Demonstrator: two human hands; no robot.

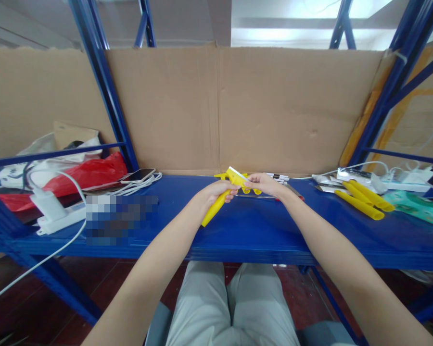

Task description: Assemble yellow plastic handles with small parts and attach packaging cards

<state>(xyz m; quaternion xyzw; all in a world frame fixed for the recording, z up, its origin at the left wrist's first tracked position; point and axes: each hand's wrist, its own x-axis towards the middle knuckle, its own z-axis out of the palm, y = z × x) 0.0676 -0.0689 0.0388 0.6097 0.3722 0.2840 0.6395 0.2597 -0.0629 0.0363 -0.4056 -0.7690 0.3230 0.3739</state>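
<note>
Over the blue shelf top (pixel 260 230), my left hand (pixel 222 189) is wrapped round a yellow tool (pixel 215 209). Its handle slants down toward the shelf's front edge, and a flat head with a pale strip rises above the fingers. My right hand (pixel 260 183) is closed at the right side of that head, its fingertips pinched on or against it; exactly what they grip is too small to tell. Small yellow pieces (pixel 251 191) show just below and behind the hands, partly hidden by them.
Yellow tubes (pixel 361 199) lie at the right beside a green packet (pixel 418 206) and a white power strip (pixel 406 185). Pens (pixel 277 178) lie near the cardboard back wall (pixel 216 110). At the left are cables (pixel 142 182), a red bag (pixel 90 173) and another power strip (pixel 63 216).
</note>
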